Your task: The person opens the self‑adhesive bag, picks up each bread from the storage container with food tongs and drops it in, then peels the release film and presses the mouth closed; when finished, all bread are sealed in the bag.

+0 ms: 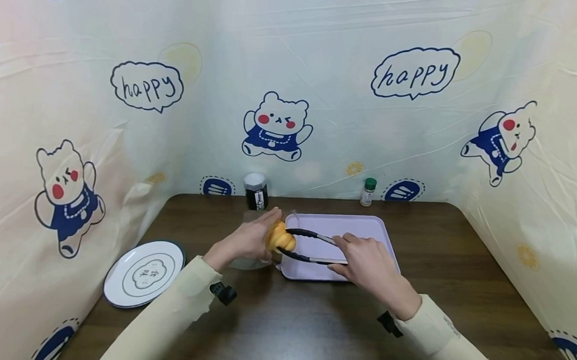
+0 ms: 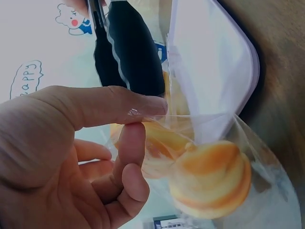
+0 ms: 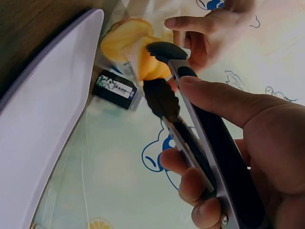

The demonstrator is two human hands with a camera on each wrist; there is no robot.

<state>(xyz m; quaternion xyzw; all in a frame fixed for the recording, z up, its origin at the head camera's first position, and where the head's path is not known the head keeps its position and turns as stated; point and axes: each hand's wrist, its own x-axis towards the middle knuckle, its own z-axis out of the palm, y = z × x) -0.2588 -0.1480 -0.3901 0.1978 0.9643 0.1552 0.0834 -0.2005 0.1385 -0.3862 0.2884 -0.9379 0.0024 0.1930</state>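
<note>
My left hand (image 1: 253,237) pinches the edge of a clear plastic bag (image 2: 271,164) between thumb and fingers. Inside the bag, low in the left wrist view, lies a golden bread roll (image 2: 209,179). In my right hand (image 1: 369,263) is a pair of metal tongs (image 3: 202,126) with black tips. Those tips clasp a second bread roll (image 3: 147,62) at the bag's mouth, right beside my left fingers. Film and fingers partly cover this roll, so I cannot tell how far inside the bag it is.
A pale lilac tray (image 1: 340,222) lies just right of the bag, beneath the tongs. Behind stand a dark jar with a white lid (image 1: 256,192) and a small green-capped bottle (image 1: 368,193). White plates (image 1: 169,255) sit at the left. A printed curtain (image 1: 330,133) surrounds the table.
</note>
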